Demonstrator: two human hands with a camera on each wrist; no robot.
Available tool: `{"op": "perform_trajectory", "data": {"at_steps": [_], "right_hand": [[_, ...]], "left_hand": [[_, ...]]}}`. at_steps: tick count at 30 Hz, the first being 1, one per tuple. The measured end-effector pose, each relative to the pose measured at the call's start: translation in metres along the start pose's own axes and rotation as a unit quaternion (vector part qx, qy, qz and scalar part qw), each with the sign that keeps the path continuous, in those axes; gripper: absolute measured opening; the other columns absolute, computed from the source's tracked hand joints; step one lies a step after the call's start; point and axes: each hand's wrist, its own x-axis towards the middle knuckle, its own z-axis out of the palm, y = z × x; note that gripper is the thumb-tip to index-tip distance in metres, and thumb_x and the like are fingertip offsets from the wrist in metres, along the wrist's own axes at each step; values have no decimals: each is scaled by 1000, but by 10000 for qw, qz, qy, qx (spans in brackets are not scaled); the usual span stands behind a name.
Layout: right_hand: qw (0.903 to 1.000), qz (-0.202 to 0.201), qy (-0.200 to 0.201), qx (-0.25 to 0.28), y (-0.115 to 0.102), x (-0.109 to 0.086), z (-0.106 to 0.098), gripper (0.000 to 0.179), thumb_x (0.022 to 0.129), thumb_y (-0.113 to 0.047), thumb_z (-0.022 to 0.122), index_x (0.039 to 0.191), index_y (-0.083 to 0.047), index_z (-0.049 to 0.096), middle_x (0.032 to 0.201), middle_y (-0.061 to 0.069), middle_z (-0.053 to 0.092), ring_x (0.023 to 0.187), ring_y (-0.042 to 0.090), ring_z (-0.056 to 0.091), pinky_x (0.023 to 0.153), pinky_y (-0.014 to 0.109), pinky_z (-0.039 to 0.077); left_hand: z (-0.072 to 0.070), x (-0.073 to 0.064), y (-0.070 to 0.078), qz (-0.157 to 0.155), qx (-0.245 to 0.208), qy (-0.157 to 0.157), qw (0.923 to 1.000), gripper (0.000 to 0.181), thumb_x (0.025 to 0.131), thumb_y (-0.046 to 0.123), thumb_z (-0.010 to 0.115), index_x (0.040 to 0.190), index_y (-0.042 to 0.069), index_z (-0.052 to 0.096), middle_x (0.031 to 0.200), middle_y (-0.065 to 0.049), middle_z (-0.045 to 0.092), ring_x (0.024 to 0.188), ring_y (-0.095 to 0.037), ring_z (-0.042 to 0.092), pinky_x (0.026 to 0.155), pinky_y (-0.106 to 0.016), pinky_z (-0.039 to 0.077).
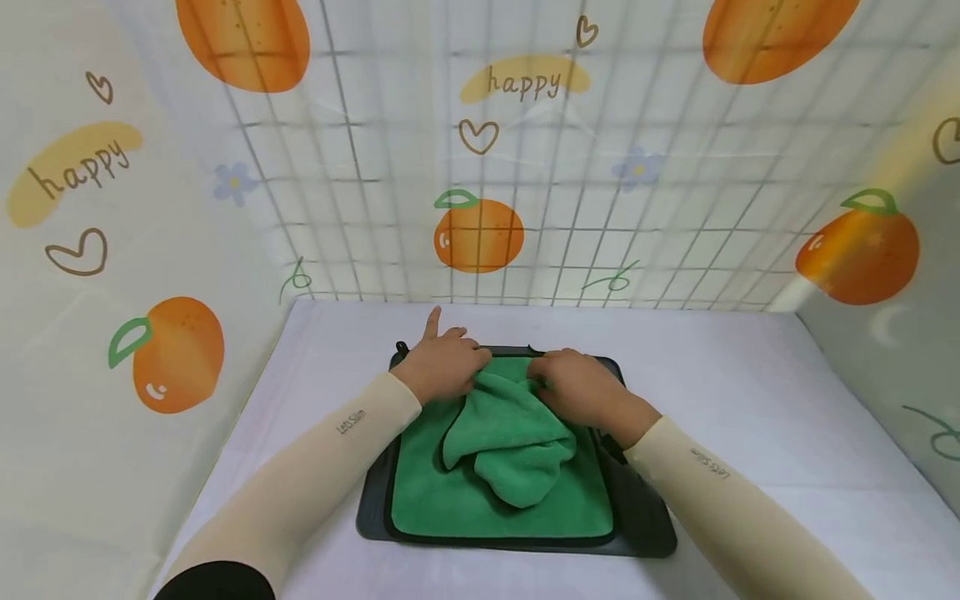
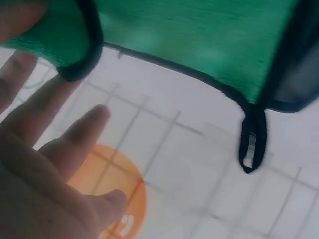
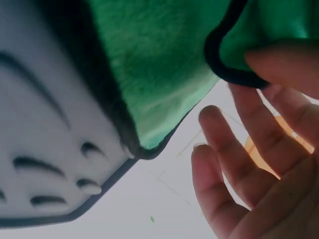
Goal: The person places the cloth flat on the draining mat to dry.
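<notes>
A green towel (image 1: 517, 425) with black edging lies bunched in soft folds over a flat green towel layer (image 1: 427, 508); whether both are one cloth I cannot tell. My left hand (image 1: 442, 364) pinches the bunched part's far left edge, its other fingers spread, as the left wrist view shows. At the far right, my right hand (image 1: 581, 385) pinches another edge between thumb and fingers. A black hanging loop (image 2: 252, 142) sticks out from a corner of the flat layer. Beneath lies a dark grey flat board or mat (image 1: 645, 517).
The board rests on a white-covered table (image 1: 750, 392). Behind it hangs a pale curtain (image 1: 360, 250) printed with oranges and "happy", in front of a wire grid. Similar printed sheets stand at left and right.
</notes>
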Motion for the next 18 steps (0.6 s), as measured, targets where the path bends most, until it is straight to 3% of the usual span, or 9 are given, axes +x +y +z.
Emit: {"op": "perform_trajectory", "data": {"at_steps": [2,5,9,13,18], "right_hand": [[9999,134,-16,84,2,-3,-2,13,100,-11,71,111,-17,74,98,-3,72,81,14,67,72,37,56],[9996,276,45,63,5,-7,-6,14,99,-11,70,112,-16,72,94,-4,72,74,12,65,67,37,55],[9991,377,201,-51,10,-13,-10,20,98,-11,69,118,-12,72,89,-5,70,75,12,62,68,39,55],[9988,417,248,56,15,-20,-16,27,99,-8,66,125,-9,71,80,-8,65,68,11,57,64,36,51],[9982,479,344,78,21,-28,-19,25,99,-6,65,123,-8,70,80,-7,64,64,8,54,58,33,47]], "left_hand": [[1,-5,-6,-3,-173,23,9998,14,104,23,65,117,26,62,92,7,72,104,-20,67,119,-75,9],[3,-13,-15,-71,-357,60,9993,11,105,16,59,108,25,55,63,8,58,71,-11,61,119,-75,8],[3,-23,-26,-220,-468,42,9987,16,105,12,54,109,27,54,59,9,53,62,-8,56,118,-76,12],[2,-34,-38,-401,-622,-131,9972,22,102,12,61,114,29,54,64,10,55,67,-9,57,113,-80,19],[3,-44,-50,-706,-846,-312,9934,39,96,8,65,127,24,48,62,4,57,59,-15,58,110,-82,23]]}}
